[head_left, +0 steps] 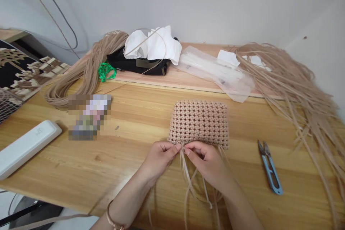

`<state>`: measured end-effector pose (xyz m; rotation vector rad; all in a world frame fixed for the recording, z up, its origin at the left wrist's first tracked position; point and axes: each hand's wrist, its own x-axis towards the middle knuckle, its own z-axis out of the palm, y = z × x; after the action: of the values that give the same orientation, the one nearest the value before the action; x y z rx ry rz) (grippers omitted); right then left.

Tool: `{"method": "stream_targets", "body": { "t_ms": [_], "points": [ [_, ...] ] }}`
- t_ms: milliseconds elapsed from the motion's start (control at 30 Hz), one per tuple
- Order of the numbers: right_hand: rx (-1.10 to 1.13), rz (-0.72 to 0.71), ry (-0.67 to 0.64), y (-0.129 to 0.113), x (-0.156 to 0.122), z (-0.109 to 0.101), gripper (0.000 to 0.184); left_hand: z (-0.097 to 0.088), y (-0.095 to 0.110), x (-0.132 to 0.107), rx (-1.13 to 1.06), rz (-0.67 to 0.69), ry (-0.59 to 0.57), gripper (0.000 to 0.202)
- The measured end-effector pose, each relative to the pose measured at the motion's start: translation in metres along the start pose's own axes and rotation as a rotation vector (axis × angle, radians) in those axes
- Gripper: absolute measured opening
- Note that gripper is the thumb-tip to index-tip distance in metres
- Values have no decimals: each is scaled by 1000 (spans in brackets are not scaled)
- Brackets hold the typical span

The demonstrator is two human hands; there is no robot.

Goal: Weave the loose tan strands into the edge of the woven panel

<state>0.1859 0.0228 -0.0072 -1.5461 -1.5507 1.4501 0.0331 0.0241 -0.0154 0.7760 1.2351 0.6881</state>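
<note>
The left hand [159, 156] and right hand [206, 161] each seem to pinch thin strips [188, 181] at the woven mat [199, 122]. A hard tug could snap one.

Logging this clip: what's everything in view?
mat: 1, beige, table centre
strands: several, beige, mat's near edge
snips: 1, blue, right of mat
case: 1, white, left edge
bundle: 1, beige, back left
pile: 1, beige, far right
bag: 1, black, back
paper: 1, white, on bag
sleeve: 1, clear, back right
cord: 1, green, beside bag
table: 1, wooden, underneath
left hand: 1, grip shut on strands
right hand: 1, grip shut on strands
</note>
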Motion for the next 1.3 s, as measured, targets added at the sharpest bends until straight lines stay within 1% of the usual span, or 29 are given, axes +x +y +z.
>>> {"method": "stream_targets", "body": {
  "t_ms": [167,333,500,600,733,833,933,1033,1100,1167,1233,1300],
  "points": [
    [-91,7,4,0,-5,-5,10,1,1,1,-13,5,0,50],
    [-218,-88,132,3,-5,2,8,2,-1,1,-77,-10,-7,50],
    [-332,-197,200,5,-6,8,11,1,0,2,-130,-57,-73,44],
    [-385,-223,230,5,-7,10,11,1,1,2,-116,-63,-55,42],
    [-429,-212,241,4,-7,11,12,2,0,2,-74,-56,-24,37],
    [-400,-173,230,3,-7,10,10,3,0,1,-65,-43,-9,35],
    [-314,-81,203,2,-5,8,9,6,1,0,-67,-21,33,33],
    [-179,1,115,1,-3,3,15,9,1,-1,-70,-7,50,32],
    [-86,12,34,0,-2,-1,19,10,0,0,-75,-1,48,32],
    [-29,-2,-18,-1,-1,-5,21,11,-2,0,-74,8,43,33],
    [-30,-18,-27,-3,-2,-8,22,11,-3,1,-65,20,32,32],
    [-129,-14,7,-6,-3,-8,21,10,-5,2,-49,37,25,31]
  ]
}}
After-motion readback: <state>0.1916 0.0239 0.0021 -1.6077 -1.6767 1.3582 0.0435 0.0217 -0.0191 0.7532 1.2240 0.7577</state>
